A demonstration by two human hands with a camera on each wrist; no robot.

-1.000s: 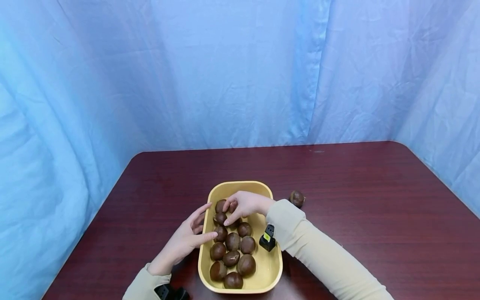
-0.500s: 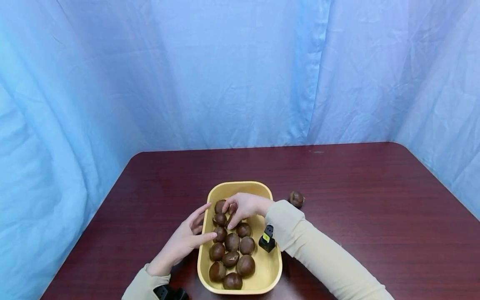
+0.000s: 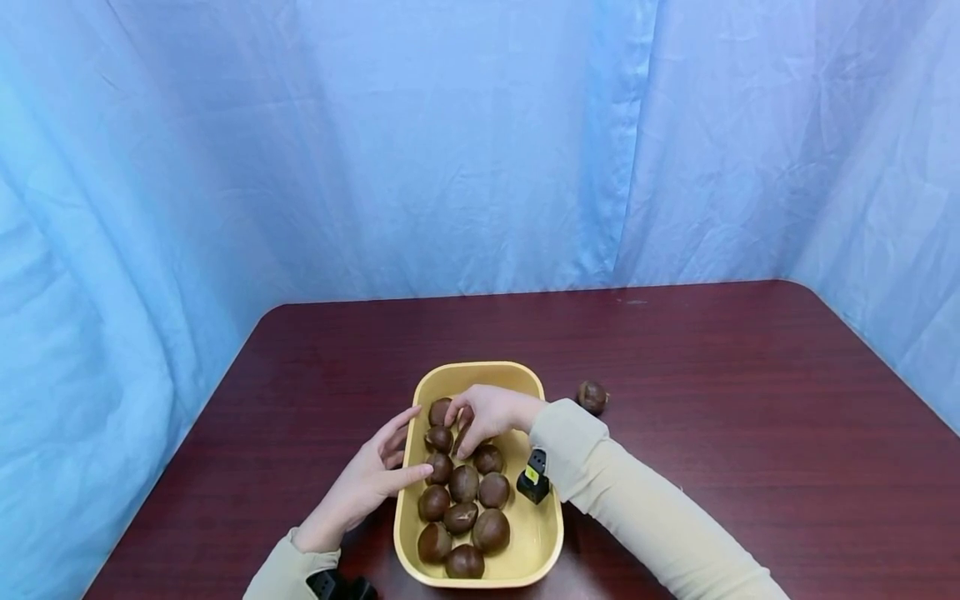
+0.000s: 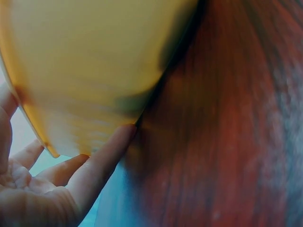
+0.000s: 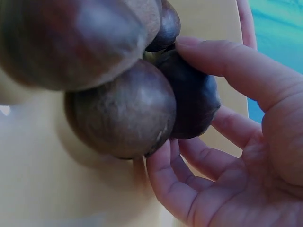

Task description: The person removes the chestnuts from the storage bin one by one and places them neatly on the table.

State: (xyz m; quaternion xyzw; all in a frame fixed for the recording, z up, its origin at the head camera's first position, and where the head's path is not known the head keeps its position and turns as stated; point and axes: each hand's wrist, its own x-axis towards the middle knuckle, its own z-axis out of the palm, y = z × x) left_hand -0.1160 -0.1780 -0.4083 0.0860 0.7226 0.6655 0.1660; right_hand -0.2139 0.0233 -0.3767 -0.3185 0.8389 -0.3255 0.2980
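- Our right hand [image 3: 495, 408] pinches a chestnut [image 5: 194, 101] between thumb and fingers, toward the far edge of the yellow tray [image 3: 536, 537]; more chestnuts [image 3: 463, 482] crowd its left and middle.
- Our left hand [image 3: 367, 481] keeps its fingers apart along the left edge, thumb over the rim.
- We judge the chestnut light, hard, slick; best taken round its widest part.

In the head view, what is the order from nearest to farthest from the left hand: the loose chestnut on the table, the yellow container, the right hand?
1. Yellow container: touching the left hand, just to its right.
2. Right hand: reaching into the container, toward its far end.
3. Loose chestnut: on the table, to the right of the container.
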